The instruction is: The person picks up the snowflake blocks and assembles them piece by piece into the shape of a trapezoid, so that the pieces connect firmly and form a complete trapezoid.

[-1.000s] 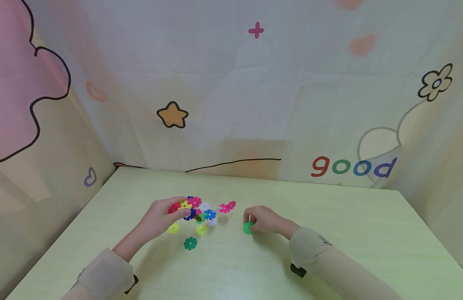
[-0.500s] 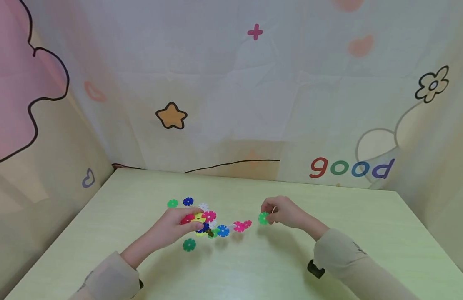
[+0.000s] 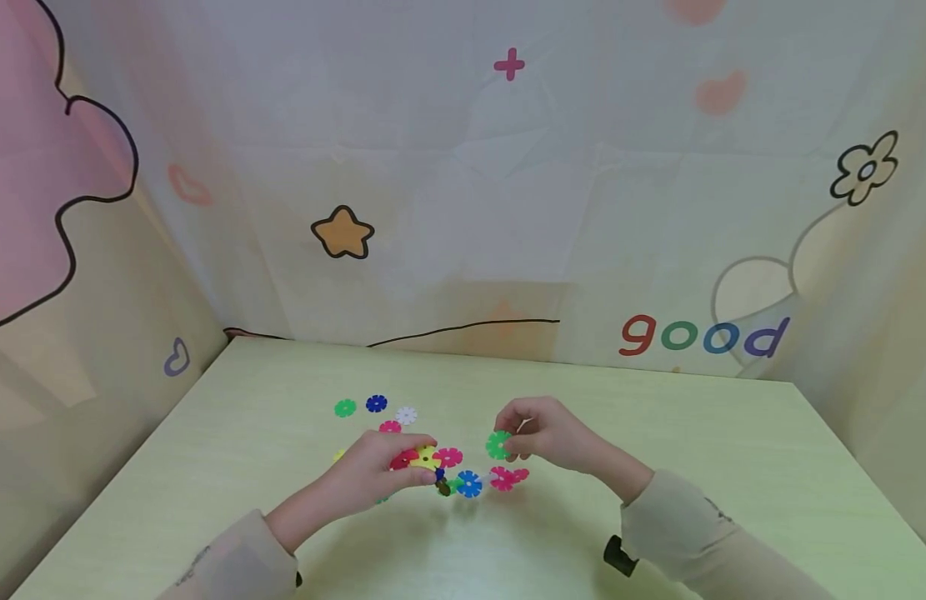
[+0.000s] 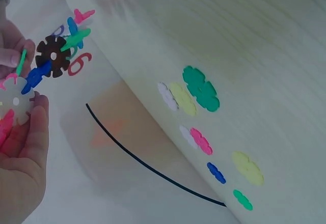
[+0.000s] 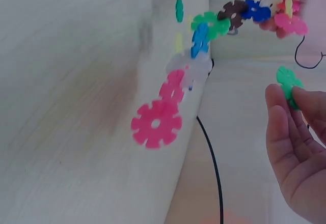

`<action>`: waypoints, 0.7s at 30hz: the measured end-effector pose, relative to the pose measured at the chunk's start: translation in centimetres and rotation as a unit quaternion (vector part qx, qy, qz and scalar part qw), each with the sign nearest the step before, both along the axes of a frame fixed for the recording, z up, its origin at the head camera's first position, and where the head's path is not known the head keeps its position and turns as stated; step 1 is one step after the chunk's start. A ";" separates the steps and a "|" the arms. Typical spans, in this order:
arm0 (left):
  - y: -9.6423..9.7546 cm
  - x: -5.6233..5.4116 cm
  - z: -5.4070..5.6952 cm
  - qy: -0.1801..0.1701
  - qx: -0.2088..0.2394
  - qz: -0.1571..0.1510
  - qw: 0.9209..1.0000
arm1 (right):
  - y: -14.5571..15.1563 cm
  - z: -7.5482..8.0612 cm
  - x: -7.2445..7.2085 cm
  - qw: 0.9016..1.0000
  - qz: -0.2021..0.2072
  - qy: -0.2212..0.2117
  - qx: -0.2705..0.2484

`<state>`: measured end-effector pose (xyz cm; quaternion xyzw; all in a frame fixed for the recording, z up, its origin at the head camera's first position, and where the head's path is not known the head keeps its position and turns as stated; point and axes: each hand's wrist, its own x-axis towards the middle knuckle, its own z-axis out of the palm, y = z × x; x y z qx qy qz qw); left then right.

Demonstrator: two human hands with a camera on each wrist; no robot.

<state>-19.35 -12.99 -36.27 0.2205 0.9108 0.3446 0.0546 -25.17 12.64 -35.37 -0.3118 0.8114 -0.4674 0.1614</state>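
My left hand (image 3: 372,467) grips one end of a chain of slotted snowflake discs, with red, yellow and pink ones at the fingers. From there the chain runs right through a brown disc (image 5: 234,14), a green one (image 5: 211,25) and a blue disc (image 3: 468,484). Beyond a whitish disc (image 5: 189,67), two pink discs (image 5: 156,123) form its free end. Between thumb and fingers, my right hand (image 3: 548,429) pinches a single green snowflake disc (image 3: 498,445). This disc is held apart from the chain, just above its pink end in the head view.
Loose discs lie on the table (image 3: 658,467) behind the left hand: green (image 3: 345,407), dark blue (image 3: 376,403), white (image 3: 406,415) and pink (image 3: 390,427). A dark green disc (image 4: 201,88) and a yellow disc (image 4: 248,168) show in the left wrist view. A printed curtain (image 3: 432,167) stands behind.
My left hand has moved right and nearer the body with the chain. My right hand has raised the green disc off the table, moved right, then come back left towards the chain's end.
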 end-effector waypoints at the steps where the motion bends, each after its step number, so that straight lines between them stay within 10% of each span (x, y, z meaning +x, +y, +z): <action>1: 0.1 0.0 -0.1 0.002 0.001 -0.002 1.000 | -0.2 0.1 0.2 1.000 0.001 -0.006 -0.001; 21: 1.3 1.0 -0.4 0.063 -0.010 -0.012 0.998 | -1.2 0.0 1.6 0.995 -0.038 -0.087 -0.039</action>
